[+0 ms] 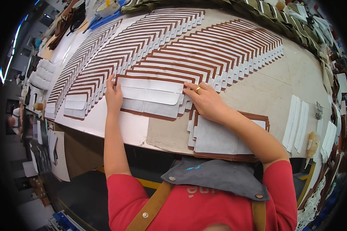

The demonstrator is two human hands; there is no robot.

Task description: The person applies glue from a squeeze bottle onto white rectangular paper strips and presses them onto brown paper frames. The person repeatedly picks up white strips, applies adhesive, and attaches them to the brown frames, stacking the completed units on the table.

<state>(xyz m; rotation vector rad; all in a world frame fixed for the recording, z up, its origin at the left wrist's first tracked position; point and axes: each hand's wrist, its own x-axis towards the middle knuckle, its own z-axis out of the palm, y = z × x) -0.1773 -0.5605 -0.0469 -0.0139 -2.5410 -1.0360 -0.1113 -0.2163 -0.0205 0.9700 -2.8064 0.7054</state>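
A brown leather panel with a white backing [148,90] lies at the near end of the widest row. My left hand [113,95] holds its upper left corner between thumb and fingers. At its upper right corner, my right hand [206,101], with a gold ring, grips the edge with its fingertips. Behind it a row of similar overlapping panels [204,54] runs away to the far right, brown edges showing. Two more overlapping rows, a middle row [119,57] and a left row [75,63], lie alongside. Beneath my right forearm sits a stack of white-backed brown panels [216,136].
White strips [295,123] lie at the right, near a bottle with amber contents [311,145]. Olive-green fabric [270,17] is heaped along the far edge. A blue tray [110,18] with a white bowl [107,8] stands at the far left. The table's front edge [158,148] runs before me.
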